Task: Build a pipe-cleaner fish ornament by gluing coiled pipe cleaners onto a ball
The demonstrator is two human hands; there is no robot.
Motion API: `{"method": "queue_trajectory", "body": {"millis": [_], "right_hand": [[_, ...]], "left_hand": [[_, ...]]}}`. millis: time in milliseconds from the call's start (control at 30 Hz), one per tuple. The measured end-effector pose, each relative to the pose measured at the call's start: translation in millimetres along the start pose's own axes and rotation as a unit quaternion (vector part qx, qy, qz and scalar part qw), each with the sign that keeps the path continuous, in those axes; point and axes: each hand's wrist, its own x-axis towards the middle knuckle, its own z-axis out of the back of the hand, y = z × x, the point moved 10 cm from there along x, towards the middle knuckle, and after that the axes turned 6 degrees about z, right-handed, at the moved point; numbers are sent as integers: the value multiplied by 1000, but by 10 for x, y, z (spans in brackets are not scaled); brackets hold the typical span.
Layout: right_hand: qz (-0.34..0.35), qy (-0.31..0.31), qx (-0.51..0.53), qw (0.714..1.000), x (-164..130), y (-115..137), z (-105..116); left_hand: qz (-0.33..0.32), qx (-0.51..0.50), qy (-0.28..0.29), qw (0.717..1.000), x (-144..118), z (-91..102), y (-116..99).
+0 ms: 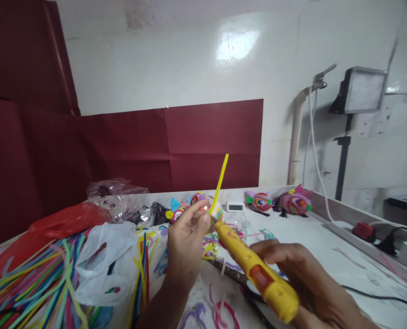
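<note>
While the left hand (184,240) pinches the yellow pipe cleaner (220,183) upright, the right hand (302,278) grips the glue gun (254,272), nozzle seemingly touching its base.

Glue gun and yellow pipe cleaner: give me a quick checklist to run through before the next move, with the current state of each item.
1. Glue gun held firmly in the right hand: ok, the hand wraps its body.
2. Yellow pipe cleaner pinched by the left hand: ok, it stands up from the fingers.
3. Nozzle at the pipe cleaner's lower end: ok, the tip meets it beside the left thumb.
4. Left fingers away from the hot tip: not ok, they sit right next to it.
5. Glue coming out: cannot tell, the tip is too small to see.
6. Cord free of the work: ok, it trails off right across the table.
</note>
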Motion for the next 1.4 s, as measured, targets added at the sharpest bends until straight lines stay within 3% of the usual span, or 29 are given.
{"method": "queue_trajectory", "body": {"millis": [167, 433, 567, 1067, 1400], "right_hand": [[19, -6, -12, 1000, 4, 49, -2], [51, 11, -120, 991, -23, 76, -27], [40, 32, -132, 990, -12, 78, -92], [37, 8, -178, 983, -20, 74, -51], [106, 18, -194, 975, 44, 234, -26]], "left_hand": [[-1, 3, -3, 1000, 3, 8, 4], [-17, 24, -2, 1000, 0, 15, 7], [-21, 26, -11, 999, 18, 29, -4], [-26, 28, -8, 999, 31, 39, 12], [-17, 37, -14, 999, 28, 83, 22]]}}
